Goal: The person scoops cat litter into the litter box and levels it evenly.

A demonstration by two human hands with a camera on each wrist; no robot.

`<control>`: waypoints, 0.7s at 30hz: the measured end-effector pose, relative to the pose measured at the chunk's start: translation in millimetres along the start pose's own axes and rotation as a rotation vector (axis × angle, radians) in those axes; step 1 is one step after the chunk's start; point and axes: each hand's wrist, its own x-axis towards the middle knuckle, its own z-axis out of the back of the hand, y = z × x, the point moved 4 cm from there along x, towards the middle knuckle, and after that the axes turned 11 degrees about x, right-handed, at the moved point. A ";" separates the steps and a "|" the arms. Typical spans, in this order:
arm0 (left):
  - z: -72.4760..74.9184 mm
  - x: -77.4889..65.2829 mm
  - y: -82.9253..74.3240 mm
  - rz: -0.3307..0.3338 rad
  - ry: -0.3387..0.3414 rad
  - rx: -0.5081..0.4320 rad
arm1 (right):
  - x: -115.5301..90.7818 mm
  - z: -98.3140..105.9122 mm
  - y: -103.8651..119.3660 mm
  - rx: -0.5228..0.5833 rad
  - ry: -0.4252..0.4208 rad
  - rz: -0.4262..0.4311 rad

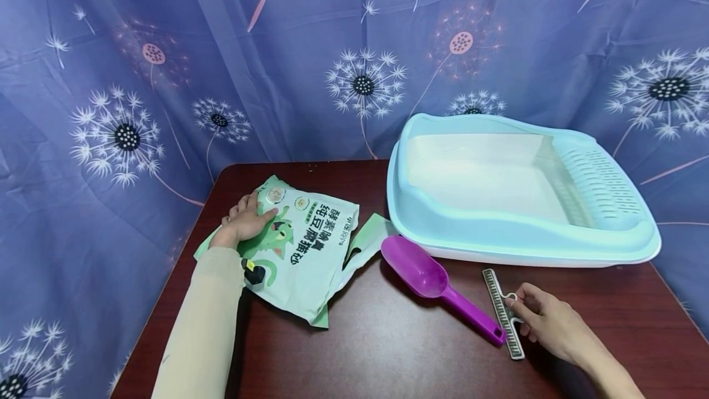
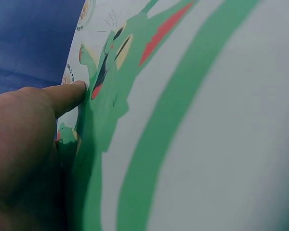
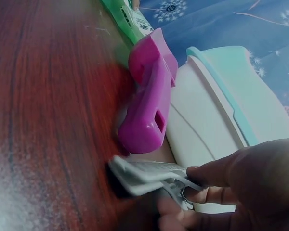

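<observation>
My left hand grips the left end of a white and green cat litter bag. Its thumb lies along the printed cat in the left wrist view, and its other fingers are mostly hidden there. The bag lies flat, with a torn strip at its right end. On the right, my right hand pinches the handles of a long sealing clip low over the table. A purple litter scoop lies just left of the clip, bowl towards the bag; its handle end shows in the right wrist view.
Behind the scoop stands a light blue and white litter box, with a slotted step on its right side. A dark red-brown table carries everything. A blue dandelion-print curtain hangs around its back and sides.
</observation>
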 end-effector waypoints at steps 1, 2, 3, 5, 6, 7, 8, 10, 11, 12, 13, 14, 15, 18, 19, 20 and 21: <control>0.0 0.0 0.1 0.000 0.000 0.000 | -0.4 -0.1 0.7 -0.013 -0.013 0.008; -0.1 0.0 0.1 0.000 0.000 0.001 | -0.9 0.0 1.5 -0.029 -0.028 0.017; -0.1 0.2 0.1 0.000 0.000 0.003 | -0.9 0.2 2.0 -0.050 -0.046 0.024; -0.4 0.6 0.3 0.001 -0.001 0.003 | -1.6 0.8 2.9 -0.079 -0.073 0.037; -0.5 0.7 0.4 0.001 -0.001 0.003 | -2.2 1.0 3.2 -0.091 -0.084 0.042; -0.6 1.0 0.6 0.001 -0.001 0.002 | -2.5 1.4 3.6 -0.106 -0.096 0.050; -0.6 1.1 0.8 0.001 -0.002 0.001 | -2.6 1.7 3.7 -0.119 -0.107 0.057; -0.7 1.4 1.2 0.002 -0.002 0.001 | -2.7 1.8 3.2 -0.134 -0.118 0.069; -0.8 1.5 1.2 0.002 -0.002 0.003 | -2.6 1.7 3.0 -0.139 -0.122 0.073; -0.8 1.6 1.3 0.003 -0.002 0.003 | -2.3 1.7 2.7 -0.142 -0.126 0.078; -0.9 1.7 1.3 0.002 -0.001 0.003 | -1.9 1.7 2.4 -0.146 -0.130 0.083; -0.9 1.8 1.2 0.003 -0.001 0.004 | -1.5 1.6 1.7 -0.152 -0.132 0.084; -0.8 1.9 1.1 0.002 -0.001 0.005 | -1.3 1.5 1.4 -0.151 -0.133 0.087; -0.8 2.2 0.9 0.003 0.001 0.006 | -0.6 1.4 0.2 -0.154 -0.139 0.089; -0.8 2.2 0.9 0.003 0.001 0.006 | -0.5 1.4 -0.3 -0.154 -0.138 0.087; -0.7 2.1 0.9 0.004 0.001 0.007 | -0.4 1.4 -0.6 -0.155 -0.138 0.086; -0.7 1.9 0.9 0.004 0.002 0.008 | -0.4 1.4 -0.8 -0.150 -0.135 0.084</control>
